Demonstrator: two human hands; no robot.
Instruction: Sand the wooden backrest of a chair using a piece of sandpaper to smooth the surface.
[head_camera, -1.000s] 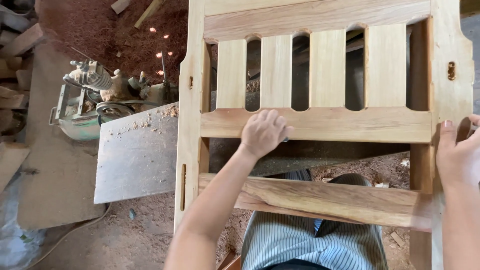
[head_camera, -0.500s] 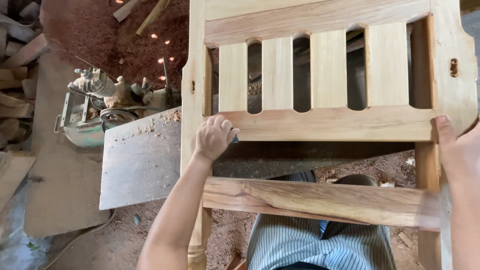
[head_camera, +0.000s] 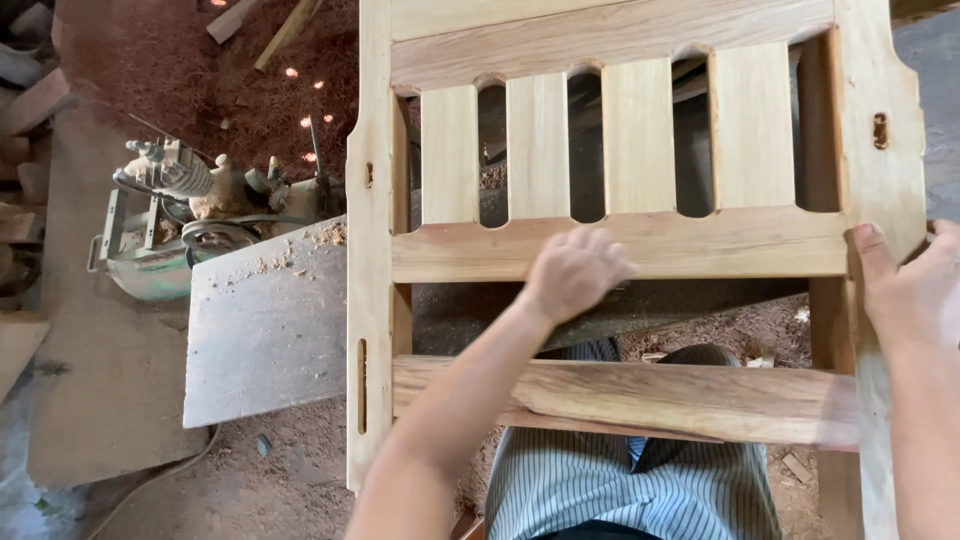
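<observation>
left hand (head_camera: 575, 272) curled on middle rail (head_camera: 700, 245), grip contents hidden; right hand (head_camera: 905, 285) grips frame post (head_camera: 880, 150); sanding midway.

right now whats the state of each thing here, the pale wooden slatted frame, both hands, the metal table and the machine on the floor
pale wooden slatted frame: assembled, unfinished bare wood, lying across the table
left hand: curled, pressed on the frame's middle rail; blurred
right hand: gripping the frame's right post, thumb on top
grey metal table: flat, dusted with wood shavings
green machine on the floor: coated in sawdust; running or not, cannot tell
</observation>
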